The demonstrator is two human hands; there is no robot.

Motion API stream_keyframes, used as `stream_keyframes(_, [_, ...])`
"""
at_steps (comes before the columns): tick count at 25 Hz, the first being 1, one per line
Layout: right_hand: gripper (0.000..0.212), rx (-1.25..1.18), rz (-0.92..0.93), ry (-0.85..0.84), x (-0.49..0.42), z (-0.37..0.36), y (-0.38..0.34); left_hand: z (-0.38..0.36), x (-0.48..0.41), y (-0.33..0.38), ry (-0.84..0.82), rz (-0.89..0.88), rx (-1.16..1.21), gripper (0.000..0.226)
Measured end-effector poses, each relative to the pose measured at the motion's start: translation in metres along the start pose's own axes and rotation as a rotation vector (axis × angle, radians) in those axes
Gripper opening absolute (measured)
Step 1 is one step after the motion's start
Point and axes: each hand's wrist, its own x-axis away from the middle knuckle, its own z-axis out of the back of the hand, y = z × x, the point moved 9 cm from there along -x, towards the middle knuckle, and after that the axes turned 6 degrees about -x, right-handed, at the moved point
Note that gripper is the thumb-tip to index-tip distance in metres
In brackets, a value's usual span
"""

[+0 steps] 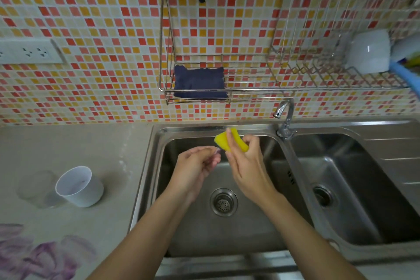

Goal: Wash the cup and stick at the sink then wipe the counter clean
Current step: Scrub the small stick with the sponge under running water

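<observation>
Here, both hands are hovering over the left basin of a double steel sink [159, 166], above its round drain strainer [223, 202]. The right hand [244, 161] is gripping a yellow sponge [229, 141], fingers curled around it so that it is bending into a curve, with its upper end poking out above the fingertips. The left hand [195, 163] is sitting just beside it, fingers drawn together in a narrow pinch on something small and thin with a purplish tint (most likely the stick [217, 150], though only a tiny bit is showing near the fingertips and I cannot tell for sure). The sponge and that small tip are nearly touching.

The white cup [79, 186] is standing on the grey counter [68, 143] to the left of the sink, well apart from the hands, leaning so that its open mouth is facing up and to the left. A faint clear container [37, 188] is sitting just beside it on its left. Purple flower-like marks [38, 254] are showing on the counter's near left corner.

The chrome faucet [284, 118] is rising between the two basins, with no water visibly running. On the mosaic-tiled wall, a wire rack [250, 88] is holding a dark blue cloth [200, 83] on its left part, and a white mug [368, 52] is lying on the right part.
</observation>
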Motion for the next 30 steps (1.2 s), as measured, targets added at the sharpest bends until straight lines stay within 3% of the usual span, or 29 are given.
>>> stream_keyframes(3, [0.055, -0.013, -0.072, 0.118, 0.006, 0.009, 0.013, 0.003, 0.003, -0.003, 0.008, 0.016, -0.035, 0.014])
stream_keyframes(7, [0.053, 0.039, -0.012, 0.098, 0.014, 0.002, 0.007, 0.002, 0.005, -0.012, -0.025, 0.139, -0.046, 0.015])
stream_keyframes(15, [0.053, 0.042, -0.019, 0.114, 0.019, 0.005, 0.010, -0.012, 0.020, -0.037, -0.098, 0.533, 0.316, 0.020])
stream_keyframes(17, [0.053, 0.099, 0.042, 0.089, 0.024, 0.002, 0.006, -0.016, 0.023, -0.042, -0.128, 0.582, 0.384, 0.023])
stream_keyframes(19, [0.054, 0.050, -0.034, 0.145, 0.024, 0.010, 0.015, -0.021, 0.025, -0.044, -0.154, 0.599, 0.401, 0.025])
stream_keyframes(26, [0.054, 0.028, -0.052, 0.158, 0.029, 0.013, 0.019, -0.023, 0.025, -0.045, -0.155, 0.580, 0.351, 0.023])
stream_keyframes(28, [0.053, 0.072, -0.010, 0.108, 0.031, 0.009, 0.016, -0.017, 0.020, -0.037, -0.096, 0.438, 0.189, 0.019])
stream_keyframes(30, [0.054, 0.024, -0.074, 0.137, 0.030, 0.012, 0.020, -0.008, 0.012, -0.019, -0.026, 0.154, -0.078, 0.014])
